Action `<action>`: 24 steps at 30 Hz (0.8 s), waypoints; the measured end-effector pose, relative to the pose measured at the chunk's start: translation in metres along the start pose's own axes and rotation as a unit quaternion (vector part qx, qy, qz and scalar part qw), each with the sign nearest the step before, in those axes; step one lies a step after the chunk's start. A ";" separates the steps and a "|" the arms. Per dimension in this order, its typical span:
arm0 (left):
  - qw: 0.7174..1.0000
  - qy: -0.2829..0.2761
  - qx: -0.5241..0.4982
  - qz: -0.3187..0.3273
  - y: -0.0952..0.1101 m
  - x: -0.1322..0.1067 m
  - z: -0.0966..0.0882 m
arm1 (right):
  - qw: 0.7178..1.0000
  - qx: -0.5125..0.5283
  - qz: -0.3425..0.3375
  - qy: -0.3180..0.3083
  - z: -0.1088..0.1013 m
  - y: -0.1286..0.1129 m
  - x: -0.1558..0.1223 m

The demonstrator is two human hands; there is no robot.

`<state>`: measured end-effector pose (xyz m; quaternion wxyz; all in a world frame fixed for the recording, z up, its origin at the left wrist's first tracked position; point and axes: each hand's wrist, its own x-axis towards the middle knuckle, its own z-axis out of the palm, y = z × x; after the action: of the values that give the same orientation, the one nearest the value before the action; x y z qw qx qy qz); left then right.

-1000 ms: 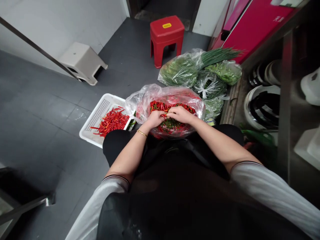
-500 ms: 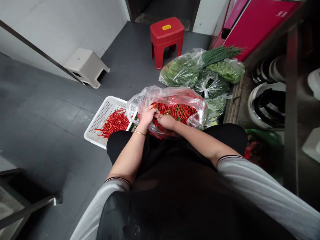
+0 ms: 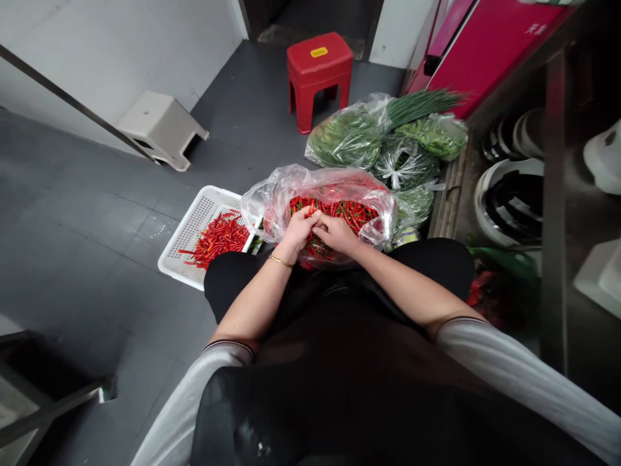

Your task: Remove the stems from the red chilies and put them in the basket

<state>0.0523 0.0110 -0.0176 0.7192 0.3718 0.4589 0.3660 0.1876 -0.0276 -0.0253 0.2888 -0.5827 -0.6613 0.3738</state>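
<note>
Floor (image 3: 97,213): dark grey, faintly seamed
Red stool (image 3: 320,61): upright on the floor
White stool (image 3: 158,123): beside the wall (image 3: 145,45)
White basket (image 3: 194,217): low at left
Bagged greens (image 3: 345,142): heaped on the floor at right
Chilli bag (image 3: 339,178): impossible to see beneath

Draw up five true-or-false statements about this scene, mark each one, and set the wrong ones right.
1. The bare left hand and bare right hand are close together over an open, clear plastic bag of slender red chillies. True.
2. The white, perforated plastic basket stands on the person's right. False: it is on the left.
3. The red plastic stool has a yellow mark on its seat. True.
4. A thin gold-coloured bracelet circles the right wrist. False: it is on the left wrist.
5. The basket holds leafy greens. False: it holds red chillies.
</note>
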 end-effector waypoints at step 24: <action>0.996 -0.020 0.066 0.057 0.026 -0.004 -0.031 | 0.938 -0.234 -0.182 -0.182 0.042 0.021 0.004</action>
<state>0.0177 0.0253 -0.0029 0.6799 0.4513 0.4461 0.3675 0.1641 -0.0292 -0.0661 0.0820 -0.4259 -0.8660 0.2489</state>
